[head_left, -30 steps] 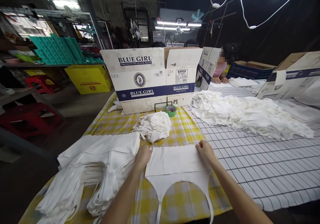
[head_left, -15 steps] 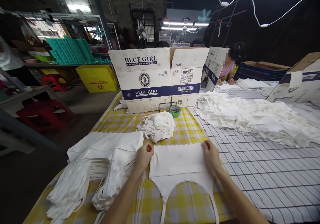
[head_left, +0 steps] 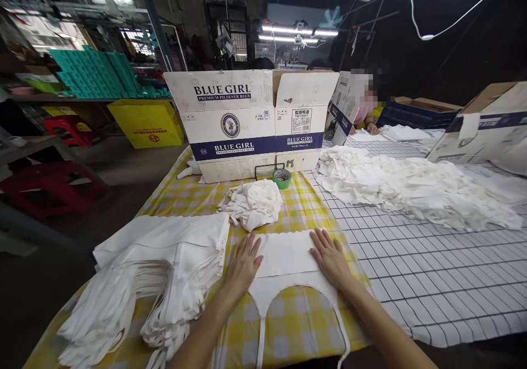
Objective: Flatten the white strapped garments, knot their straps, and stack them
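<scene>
A white strappy top [head_left: 287, 256] lies flat on the yellow checked tablecloth [head_left: 298, 322], its two thin straps trailing toward me. My left hand [head_left: 244, 264] rests on its left side, palm down with the fingers spread. On the opposite side, my right hand [head_left: 331, 258] also lies open and flat on the fabric. To the left sits a thick stack of similar white tops [head_left: 164, 242], straps hanging toward the near edge. Beyond the hands is a crumpled heap of white fabric [head_left: 253, 203].
A large Blue Girl carton [head_left: 242, 117] stands behind, with a roll of green tape [head_left: 281, 179] before it. Rumpled white garments [head_left: 411, 188] cover part of the grid-patterned cloth [head_left: 411, 270] on the right. A co-worker [head_left: 366, 119] sits at the far side. Red stools [head_left: 45, 185] stand left.
Both hands have gone from pinching the top's upper corners to lying flat on its sides. The view has shifted slightly.
</scene>
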A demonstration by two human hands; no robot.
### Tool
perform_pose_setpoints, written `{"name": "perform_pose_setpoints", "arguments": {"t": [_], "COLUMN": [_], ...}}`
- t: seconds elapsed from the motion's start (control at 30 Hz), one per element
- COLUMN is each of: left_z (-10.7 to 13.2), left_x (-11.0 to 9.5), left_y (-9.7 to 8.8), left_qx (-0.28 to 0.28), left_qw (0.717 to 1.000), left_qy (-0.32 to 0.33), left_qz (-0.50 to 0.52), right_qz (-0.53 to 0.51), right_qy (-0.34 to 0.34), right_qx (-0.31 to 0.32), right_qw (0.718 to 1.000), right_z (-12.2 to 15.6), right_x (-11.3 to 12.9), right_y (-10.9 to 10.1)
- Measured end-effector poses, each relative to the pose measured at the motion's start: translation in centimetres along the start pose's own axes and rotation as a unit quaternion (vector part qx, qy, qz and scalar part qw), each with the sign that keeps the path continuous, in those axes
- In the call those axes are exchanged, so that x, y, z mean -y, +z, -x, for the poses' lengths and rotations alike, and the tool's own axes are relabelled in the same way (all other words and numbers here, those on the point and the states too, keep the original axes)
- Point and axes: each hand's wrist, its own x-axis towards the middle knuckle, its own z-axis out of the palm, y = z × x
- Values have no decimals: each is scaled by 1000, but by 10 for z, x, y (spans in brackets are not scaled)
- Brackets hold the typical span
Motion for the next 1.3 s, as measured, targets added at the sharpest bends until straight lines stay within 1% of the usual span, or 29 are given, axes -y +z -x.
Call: {"name": "perform_pose_setpoints", "arguments": {"t": [0.03,0.1,0.13,0.2,0.27,0.33,0.4,0.43,0.53,0.63,0.7,0.77,0.83,0.93,1.0,1.07,1.1,1.13,1.17,1.2,1.23,1.27,1.3], "left_z": [6,16,19,22,18,9,-4,-10,-28,-36,-37,-36,-34,-30,-25,-20,-18,-17,-17,-18,-21,-26,-30], "left_x": [2,7,11,15,15,10,3,0,-1,6,11,12,8,-4,-12,-20,-24,-27,-32,-36,-42,-49,-57], "left_y": [0,-1,-1,-2,-3,-3,-4,-4,-5,-8,-10,-11,-12,-15,-17,-18,-17,-15,-13,-10,-6,-1,3], "left_qx": [25,57,68,73,56,27,12,13,43,72,81,81,72,52,20,-10,-19,-20,-16,-10,-1,11,29], "left_qw": [1000,998,998,997,997,990,977,970,957,956,960,961,959,957,962,973,980,987,993,997,1000,1000,998], "left_qy": [14,15,11,-9,-58,-137,-210,-238,-281,-281,-267,-264,-271,-280,-260,-209,-177,-141,-104,-64,-26,11,48], "left_qz": [-4,-5,-1,10,8,-13,-40,-49,-51,-32,-21,-19,-27,-46,-76,-96,-93,-77,-55,-29,-5,15,32], "right_qz": [3,3,-1,-21,-58,-104,-135,-142,-148,-153,-156,-160,-165,-172,-179,-188,-207,-233,-287,-346,-395,-426,-434], "right_qy": [5,21,28,46,88,159,219,237,259,261,251,240,230,211,198,190,179,165,136,102,72,57,57], "right_qx": [20,37,36,13,-29,-57,-58,-53,-39,-35,-41,-53,-62,-75,-82,-83,-66,-36,25,108,208,299,363], "right_qw": [1000,999,999,999,994,980,965,960,954,953,955,956,957,959,960,960,960,958,948,927,892,852,822], "right_z": [5,13,17,21,21,14,1,-7,-30,-42,-45,-45,-45,-46,-41,-23,-8,11,33,58,84,110,134], "right_x": [-7,-21,-27,-35,-36,-33,-31,-30,-30,-27,-23,-18,-13,-3,5,10,12,12,12,10,8,6,4], "right_y": [2,3,2,-3,-10,-16,-19,-19,-17,-14,-15,-16,-20,-27,-37,-50,-58,-67,-75,-83,-89,-93,-93]}}
